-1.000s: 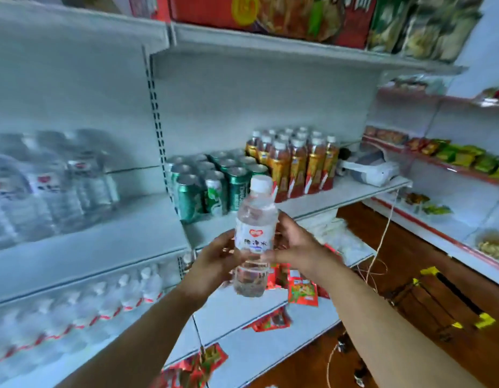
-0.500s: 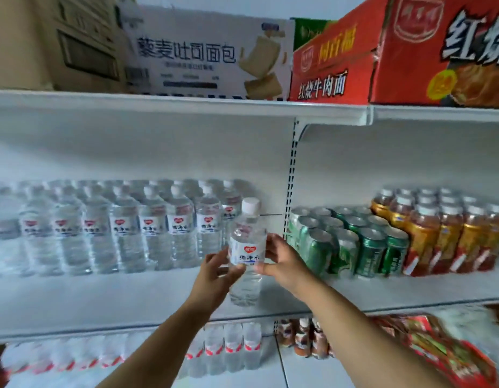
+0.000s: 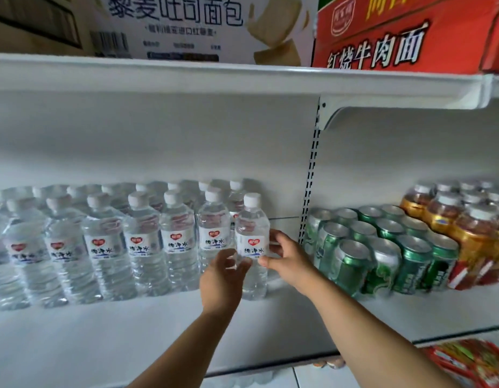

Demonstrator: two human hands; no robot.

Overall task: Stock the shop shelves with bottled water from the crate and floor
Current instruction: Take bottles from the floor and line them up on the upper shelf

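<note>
Clear plastic water bottle (image 3: 252,247) with a white cap stands upright on the white metal shelf (image 3: 130,345), ending the front row of matching bottles (image 3: 102,247), gripped by my left hand (image 3: 221,281) and right hand (image 3: 287,261).

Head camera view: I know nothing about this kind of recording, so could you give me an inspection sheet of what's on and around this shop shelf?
Surface: white shelf, holding drinks in rows.
Job's things: one water bottle upright at the right end of the row of water bottles, base apparently down on the shelf.
Clutter: nothing seen.
Grippers: left hand holds the bottle's lower body; right hand pinches it at the label.
Cables: nothing seen.
Surroundings: green cans and tea bottles to the right; white box and red box above; red packets below.
</note>
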